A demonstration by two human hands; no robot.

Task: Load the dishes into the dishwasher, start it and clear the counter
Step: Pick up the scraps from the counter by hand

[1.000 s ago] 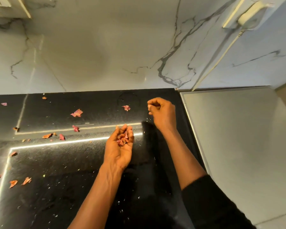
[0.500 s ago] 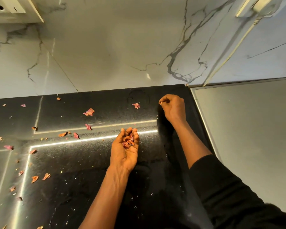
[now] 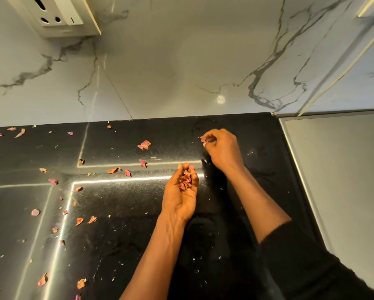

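Note:
Pink and orange onion-skin scraps [image 3: 144, 144] lie scattered over the black counter [image 3: 121, 204], mostly on its left half. My left hand [image 3: 180, 194] is palm up above the counter's middle, cupping a small heap of collected scraps [image 3: 185, 180]. Further back and to the right, my right hand [image 3: 221, 148] is curled with its fingertips pinching one pink scrap [image 3: 203, 138] just above the counter. No dishes or dishwasher are in view.
A white marbled wall [image 3: 171, 61] rises behind the counter, with a socket plate [image 3: 58, 14] at the upper left. A grey flat appliance top [image 3: 343, 180] adjoins the counter on the right. Fine white crumbs dot the counter near my arms.
My right hand reached left to the pink scrap at the back and picked it up. The cupped left hand stayed put. The view shifted, showing more of the left counter.

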